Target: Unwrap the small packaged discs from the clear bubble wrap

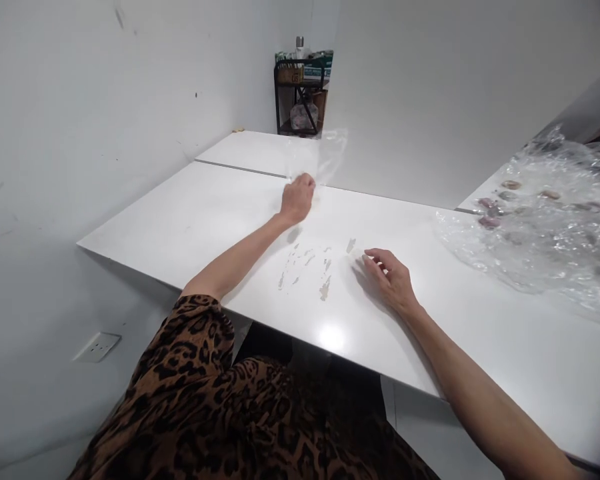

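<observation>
The left hand (299, 199) had its fingers curled together on a clear plastic film (335, 150), which rose just above and beyond that grip. Nearer the body and to its right, the right hand (393, 280) was low over the white table (150, 207), fingers bent; whether they pinched anything, I could not tell. Grey marks (325, 289) lay between the hands. Well right of the grip spread crumpled clear plastic (545, 243); far beyond it stood a black shelf (277, 100).

head-worn camera | looks forward, down | near, above white tabletop (180, 213)
</observation>
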### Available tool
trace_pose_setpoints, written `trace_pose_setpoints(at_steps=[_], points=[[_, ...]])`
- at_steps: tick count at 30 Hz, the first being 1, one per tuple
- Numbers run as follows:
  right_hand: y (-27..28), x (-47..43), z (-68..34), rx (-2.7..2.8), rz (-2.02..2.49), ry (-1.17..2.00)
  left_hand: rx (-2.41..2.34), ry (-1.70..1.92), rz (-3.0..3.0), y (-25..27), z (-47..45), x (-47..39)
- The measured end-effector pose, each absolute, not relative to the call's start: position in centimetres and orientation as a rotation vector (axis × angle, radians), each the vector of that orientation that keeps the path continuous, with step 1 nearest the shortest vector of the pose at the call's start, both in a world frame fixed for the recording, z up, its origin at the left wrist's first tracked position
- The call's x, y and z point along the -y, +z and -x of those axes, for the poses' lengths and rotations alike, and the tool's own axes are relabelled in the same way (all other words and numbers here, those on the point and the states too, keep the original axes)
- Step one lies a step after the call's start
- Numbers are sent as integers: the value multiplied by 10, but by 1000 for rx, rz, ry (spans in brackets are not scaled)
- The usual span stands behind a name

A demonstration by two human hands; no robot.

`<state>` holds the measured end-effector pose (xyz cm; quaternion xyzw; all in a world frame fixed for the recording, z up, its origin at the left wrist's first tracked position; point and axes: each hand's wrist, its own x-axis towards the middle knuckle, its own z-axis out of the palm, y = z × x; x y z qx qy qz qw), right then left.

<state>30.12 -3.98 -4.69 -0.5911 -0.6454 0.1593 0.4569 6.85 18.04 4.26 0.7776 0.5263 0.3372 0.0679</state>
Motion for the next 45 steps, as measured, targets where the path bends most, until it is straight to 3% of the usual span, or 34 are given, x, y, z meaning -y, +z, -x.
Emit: trace_pose_setpoints(at_steps=[6,9,13,19,27,30,33,37,40,42,45], points=[[-20,52,-274,857,1150,1262,-1167,786,-2613,16,-83,-51],[-16,62,-265,647,1093,1424,-887,742,-2655,-8,-87,-2],[-17,72,-263,618,1130,1283,-671,914,-2549,-27,-81,22],[-6,80,-255,682,1014,1137,-901,1194,-2227,-6,-59,-1],[22,84,-230,1110,1074,888,-1126,928,-1919,40,-38,-5],[31,86,-233,1140,1089,802,-1221,1069,-1852,45,-35,-12],[31,93,-243,1038,1103,726,-1229,1270,-1356,46,-31,-15],[13,115,-256,1022,1210,789,-1044,1210,-730,36,-26,1],[2,137,-262,1354,1504,991,-1011,1136,-549,19,-23,17],[6,148,-263,1521,1704,796,-991,1167,-522,10,-20,22],[30,150,-259,1420,1649,98,-948,1253,-541,2,-15,23]])
